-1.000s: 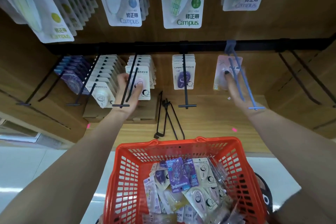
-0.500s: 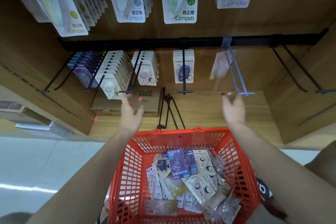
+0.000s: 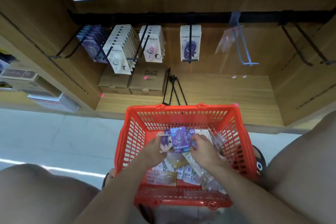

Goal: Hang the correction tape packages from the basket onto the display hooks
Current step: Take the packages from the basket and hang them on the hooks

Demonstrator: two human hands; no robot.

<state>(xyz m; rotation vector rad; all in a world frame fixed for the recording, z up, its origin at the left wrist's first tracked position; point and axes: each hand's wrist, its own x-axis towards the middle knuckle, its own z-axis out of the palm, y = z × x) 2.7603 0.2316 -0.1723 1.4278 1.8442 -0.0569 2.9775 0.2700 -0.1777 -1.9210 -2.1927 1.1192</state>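
Correction tape packages fill the red basket. Both hands reach in: the left hand and right hand, fingers curled, grip either side of a purple package.

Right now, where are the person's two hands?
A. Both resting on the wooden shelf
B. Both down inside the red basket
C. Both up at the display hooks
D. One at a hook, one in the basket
B: the left hand and right hand are both inside the red basket, among the correction tape packages.
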